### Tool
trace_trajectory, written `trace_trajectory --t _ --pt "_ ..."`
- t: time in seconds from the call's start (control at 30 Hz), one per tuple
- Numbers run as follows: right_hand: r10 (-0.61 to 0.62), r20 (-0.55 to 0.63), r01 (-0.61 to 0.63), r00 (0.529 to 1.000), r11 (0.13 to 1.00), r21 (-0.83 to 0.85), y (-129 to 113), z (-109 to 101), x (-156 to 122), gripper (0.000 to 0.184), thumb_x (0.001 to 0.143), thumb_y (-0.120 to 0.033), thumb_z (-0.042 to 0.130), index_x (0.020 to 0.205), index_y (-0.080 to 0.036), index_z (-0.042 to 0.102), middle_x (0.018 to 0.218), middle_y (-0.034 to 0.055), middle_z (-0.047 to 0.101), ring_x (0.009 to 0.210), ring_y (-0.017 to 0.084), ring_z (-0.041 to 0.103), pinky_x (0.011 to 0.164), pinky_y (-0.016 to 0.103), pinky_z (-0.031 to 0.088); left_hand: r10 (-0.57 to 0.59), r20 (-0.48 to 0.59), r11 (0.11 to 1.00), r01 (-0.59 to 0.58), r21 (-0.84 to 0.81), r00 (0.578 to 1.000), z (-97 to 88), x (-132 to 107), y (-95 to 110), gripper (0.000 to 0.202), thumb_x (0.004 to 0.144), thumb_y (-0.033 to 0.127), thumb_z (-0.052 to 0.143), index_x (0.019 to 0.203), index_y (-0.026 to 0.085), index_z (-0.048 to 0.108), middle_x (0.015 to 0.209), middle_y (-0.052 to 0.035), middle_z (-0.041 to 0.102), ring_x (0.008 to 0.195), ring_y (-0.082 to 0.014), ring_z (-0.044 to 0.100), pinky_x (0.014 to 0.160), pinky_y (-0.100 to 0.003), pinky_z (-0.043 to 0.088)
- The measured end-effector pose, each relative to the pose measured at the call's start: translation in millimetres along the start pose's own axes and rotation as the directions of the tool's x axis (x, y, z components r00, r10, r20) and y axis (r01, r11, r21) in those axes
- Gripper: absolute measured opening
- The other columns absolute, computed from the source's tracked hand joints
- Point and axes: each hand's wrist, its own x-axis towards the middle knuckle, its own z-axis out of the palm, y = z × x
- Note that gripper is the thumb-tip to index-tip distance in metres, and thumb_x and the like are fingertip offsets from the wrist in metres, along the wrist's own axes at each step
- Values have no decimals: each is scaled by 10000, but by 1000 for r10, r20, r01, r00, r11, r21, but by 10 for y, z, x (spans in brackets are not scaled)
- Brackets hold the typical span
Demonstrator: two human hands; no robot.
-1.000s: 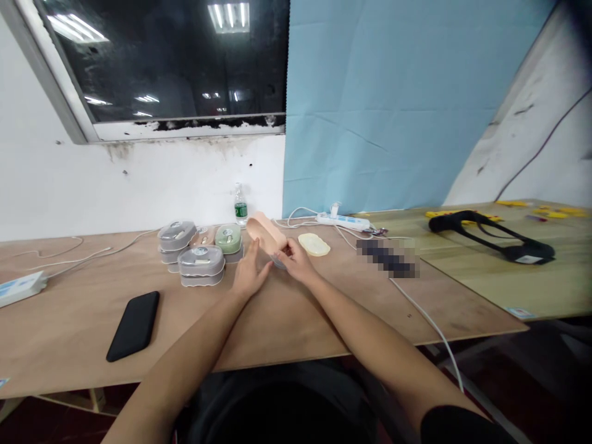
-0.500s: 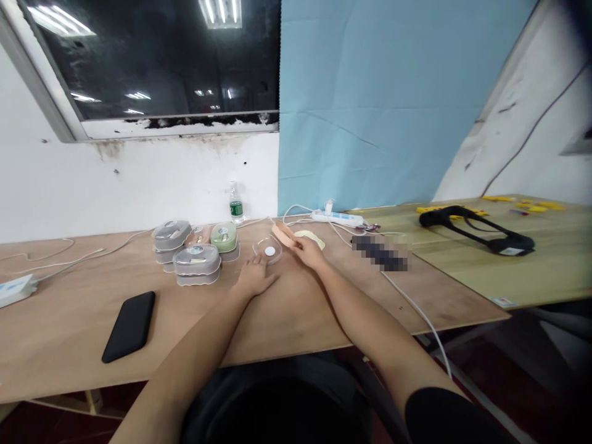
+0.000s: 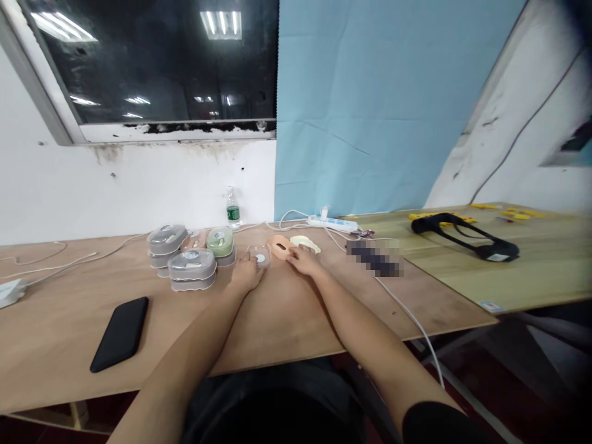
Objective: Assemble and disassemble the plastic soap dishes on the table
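Note:
A clear plastic lid (image 3: 264, 251) with a white round sticker sits in front of me. My left hand (image 3: 246, 272) grips its near left edge, fingers along the side and thumb at the front. Just right of it is a peach oval piece (image 3: 277, 245) with a dark slot in its middle, lying almost flat. My right hand (image 3: 304, 261) holds the right end of this piece between thumb and fingers. Behind the right hand rests a pale yellow wavy-edged piece (image 3: 306, 240), partly covered by the fingers.
Stacked lidded boxes, grey (image 3: 192, 265) and green (image 3: 221, 242), stand at left, with a water bottle (image 3: 233, 213) behind. A black phone (image 3: 120, 333) lies front left. A power strip (image 3: 333, 223) with cables, a blurred dark object (image 3: 374, 258) and a black frame (image 3: 467, 237) are at right.
The peach piece has gone from tilted up to nearly flat, its slot now showing. My left hand has moved from lying spread before the clear lid to gripping its edge. The view shifted slightly.

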Motion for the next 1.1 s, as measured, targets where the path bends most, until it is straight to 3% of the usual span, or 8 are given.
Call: trace_trajectory --t 0.07,0.17,0.3,0.47,0.63,0.77,0.9,1.1 --pt "17 46 -17 999 1000 11 14 34 26 394 887 -445 448 1220 -288 588 1166 92 571 1129 274 474 974 385 308 -10 -2 1000 10 23 1000 33 70 21 467 888 483 411 1149 126 559 1423 -190 398 1207 -311 487 1028 -422 327" --pt "61 20 -62 998 998 5 -7 100 119 368 901 -402 416 1212 -306 587 1201 76 561 1143 267 459 986 393 292 -48 2 998 48 30 999 103 220 64 498 879 513 407 1185 142 537 1461 -183 341 1183 -308 508 986 -406 373" --pt "159 -22 -160 987 987 -24 -59 179 293 378 904 -349 391 1247 -346 550 1248 76 531 1168 299 416 969 469 292 -99 22 995 98 31 995 198 484 119 515 865 529 415 1198 156 538 1473 -182 318 1175 -314 521 963 -406 394" --pt "172 -58 -174 983 984 -36 -75 197 426 429 893 -324 395 1312 -350 482 1282 101 488 1191 323 382 972 557 261 -117 50 993 117 18 992 271 717 119 519 872 523 388 1199 152 545 1503 -183 260 1225 -322 480 998 -421 363" --pt "164 -97 -167 982 986 -25 -77 169 395 468 866 -303 417 1332 -307 452 1382 108 391 1200 327 364 945 519 312 -138 -1 990 138 27 990 279 705 123 564 866 513 402 1315 174 441 1521 -194 208 1272 -359 409 1005 -523 321" --pt "140 -250 -150 958 988 -21 -162 189 316 491 838 -251 441 1328 -221 452 1438 127 332 1203 348 343 930 497 328 -55 -120 997 61 53 991 221 523 153 491 858 421 452 1266 149 483 1487 -184 300 1277 -338 401 1017 -492 325" --pt "-6 -354 3 935 1000 -10 -353 226 242 454 852 -245 425 1298 -176 474 1395 146 393 1165 335 376 933 478 335 78 -177 995 -65 77 981 105 242 53 459 835 419 505 1212 159 537 1439 -171 385 1280 -316 403 1039 -473 316" --pt "-350 -300 365 887 931 -9 -705 308 123 502 794 -194 507 1295 -165 481 1339 136 456 1238 302 339 1048 459 248 92 -367 995 -69 76 926 -154 -42 -243 365 825 376 540 1115 165 606 1411 -150 422 1330 -321 335 1047 -470 314"
